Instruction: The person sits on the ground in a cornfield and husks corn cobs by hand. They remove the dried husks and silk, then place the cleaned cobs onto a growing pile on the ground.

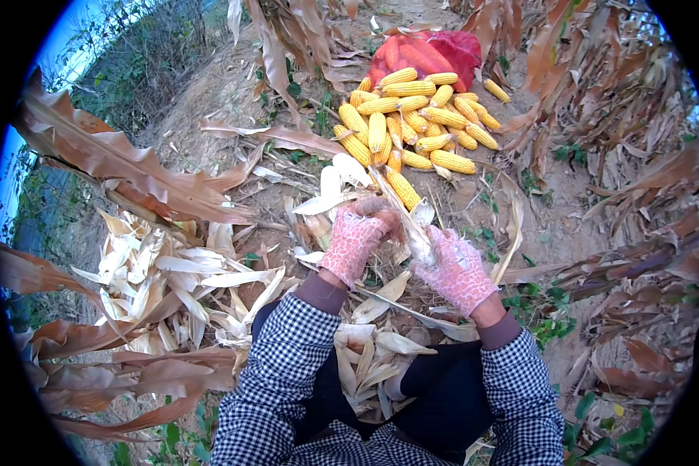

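Observation:
A husk-covered ear of corn [417, 240] slants between my two hands, its tip pointing away from me. My right hand [457, 271], in a pink patterned glove, grips its lower end. On the left, my left hand [355, 244], gloved alike, has its fingers curled around dry husk and brown silk beside the ear. How much it grips is partly hidden by the fingers. Just beyond my hands lies a heap of bare yellow corn ears [410, 119]. Pale husked ears [330, 182] lie close to my left hand.
A red mesh sack [422, 55] holding corn lies behind the heap. Stripped husks [157, 274] are piled at the left, and more husks [364, 355] lie between my legs. Dry corn stalks and leaves [122, 157] reach in from both sides over bare soil [204, 110].

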`<state>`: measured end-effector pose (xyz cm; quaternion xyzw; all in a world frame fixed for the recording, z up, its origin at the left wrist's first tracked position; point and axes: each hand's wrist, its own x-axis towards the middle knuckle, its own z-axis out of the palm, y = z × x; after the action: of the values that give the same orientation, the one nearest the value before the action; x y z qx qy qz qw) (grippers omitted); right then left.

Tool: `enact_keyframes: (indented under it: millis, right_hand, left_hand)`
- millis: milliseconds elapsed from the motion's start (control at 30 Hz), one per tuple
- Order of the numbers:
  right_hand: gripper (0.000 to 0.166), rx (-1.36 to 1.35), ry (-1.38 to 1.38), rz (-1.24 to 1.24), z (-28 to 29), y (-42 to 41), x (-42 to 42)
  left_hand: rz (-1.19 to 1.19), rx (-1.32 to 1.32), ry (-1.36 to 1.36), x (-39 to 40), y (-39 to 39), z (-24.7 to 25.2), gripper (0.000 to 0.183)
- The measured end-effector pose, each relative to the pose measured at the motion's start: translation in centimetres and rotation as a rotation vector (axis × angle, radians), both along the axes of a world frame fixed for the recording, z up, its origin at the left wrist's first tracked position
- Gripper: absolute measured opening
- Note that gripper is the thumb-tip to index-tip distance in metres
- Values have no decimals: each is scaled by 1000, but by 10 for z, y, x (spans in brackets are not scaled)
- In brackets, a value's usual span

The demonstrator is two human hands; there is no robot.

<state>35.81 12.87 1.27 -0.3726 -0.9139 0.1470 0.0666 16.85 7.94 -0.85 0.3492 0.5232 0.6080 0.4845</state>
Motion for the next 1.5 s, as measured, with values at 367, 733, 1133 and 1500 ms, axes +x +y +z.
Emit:
enact_keyframes:
  millis: [367,733,1133,1500]
  right_hand:
    - [66,45,-137,-47,8,-12,-15]
    - [67,-6,-42,-11,-4,-23,-23]
    - [30,-163,573,-154,3,0,-12]
    - [30,-208,382,-144,4,4,-10]
  left_hand:
    - [166,-61,-61,13,5,-6,14]
    - [318,-50,233,12,10,-20,20]
    - [-6,12,162,28,-1,-7,23]
    - [55,125,796,39,-15,-12,21]
